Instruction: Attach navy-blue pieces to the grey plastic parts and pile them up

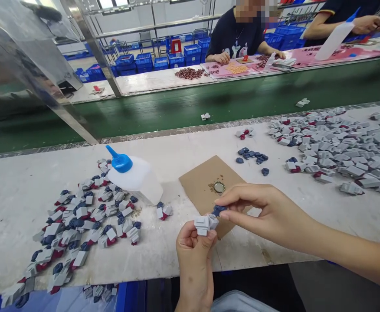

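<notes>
My left hand (194, 251) pinches a small light-grey plastic part (202, 224) near the table's front edge. With thumb and forefinger, my right hand (255, 212) grips a small dark-blue plastic piece (218, 210), which meets the grey part at its upper right side. Whether the two are joined I cannot tell. Behind the hands lies a square of brown cardboard (199, 177) bearing a bottle cap (219, 187). Several loose dark-blue pieces (251, 154) lie beyond it to the right.
A white squeeze bottle (141, 180) with a blue nozzle stands left, beside a heap of grey, blue and red assemblies (76, 225). More grey parts (346, 147) are piled right. Beyond runs a green conveyor (164, 110) with two parts on it. Co-workers sit across; a metal post (94, 47) rises left.
</notes>
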`<state>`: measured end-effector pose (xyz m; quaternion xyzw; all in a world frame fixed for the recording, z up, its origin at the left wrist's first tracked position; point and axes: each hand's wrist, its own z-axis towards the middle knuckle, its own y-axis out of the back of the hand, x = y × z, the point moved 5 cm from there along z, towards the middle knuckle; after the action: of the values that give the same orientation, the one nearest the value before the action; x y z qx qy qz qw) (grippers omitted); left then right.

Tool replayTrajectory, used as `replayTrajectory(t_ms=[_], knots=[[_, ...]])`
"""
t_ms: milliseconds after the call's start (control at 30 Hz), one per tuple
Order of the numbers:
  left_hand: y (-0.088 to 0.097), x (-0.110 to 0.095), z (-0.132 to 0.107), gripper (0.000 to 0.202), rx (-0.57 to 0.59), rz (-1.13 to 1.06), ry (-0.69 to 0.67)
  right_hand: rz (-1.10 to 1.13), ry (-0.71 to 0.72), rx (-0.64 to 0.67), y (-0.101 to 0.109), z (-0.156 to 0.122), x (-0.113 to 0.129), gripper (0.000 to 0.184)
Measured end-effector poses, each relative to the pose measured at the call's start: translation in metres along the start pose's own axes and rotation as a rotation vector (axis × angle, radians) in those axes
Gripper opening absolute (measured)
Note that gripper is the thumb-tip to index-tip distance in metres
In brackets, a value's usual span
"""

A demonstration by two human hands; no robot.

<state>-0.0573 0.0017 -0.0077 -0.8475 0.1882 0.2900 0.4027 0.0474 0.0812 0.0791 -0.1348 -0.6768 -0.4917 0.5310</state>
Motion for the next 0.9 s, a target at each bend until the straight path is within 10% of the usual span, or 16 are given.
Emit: replayTrajectory(t_ms=[367, 700, 900], knots=[[0.002, -0.006, -0.008, 0.019, -0.085, 0.136, -0.214, -0.006, 0.198, 0.098, -0.011, -0.007, -0.002, 0.012], [0.007, -0.007, 0.004, 0.011, -0.009, 0.277, -0.215, 0.088, 0.040, 0.029, -0.028, -0.007, -0.027, 0.014], [-0.004, -0.054, 0.016, 0.043, 0.137, 1.238, -0.836, 0.021, 0.152, -0.066, -0.008, 0.007, -0.031, 0.030]])
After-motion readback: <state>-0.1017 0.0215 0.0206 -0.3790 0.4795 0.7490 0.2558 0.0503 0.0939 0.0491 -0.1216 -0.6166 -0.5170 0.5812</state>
